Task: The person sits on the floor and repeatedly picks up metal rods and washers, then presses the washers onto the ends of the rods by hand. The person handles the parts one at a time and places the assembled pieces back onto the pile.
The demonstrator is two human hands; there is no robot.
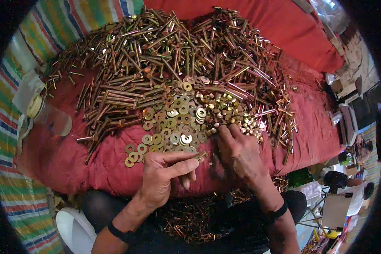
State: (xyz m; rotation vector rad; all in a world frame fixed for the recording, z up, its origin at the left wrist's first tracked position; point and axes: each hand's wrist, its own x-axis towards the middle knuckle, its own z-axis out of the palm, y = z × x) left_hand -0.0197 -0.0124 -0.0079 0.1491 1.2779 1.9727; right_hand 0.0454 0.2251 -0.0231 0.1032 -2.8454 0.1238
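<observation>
My left hand is closed in a pinch, thumb against forefinger, near the front edge of the red padded cloth. Out of its fingertips pokes the brass-coloured end of a bolt; the rest of it is hidden. Just beyond lie loose flat washers, some overlapping. To the right, my right hand dips its bent, closed fingers into a heap of small brass-coloured nuts. Its fingertips touch the heap, and whatever is between them is hidden. Behind spreads a large pile of long bolts.
A clear plastic jar lies on its side at the left, near a striped sheet. More bolts lie low between my legs. At the lower left is a white tub. Another person sits far right.
</observation>
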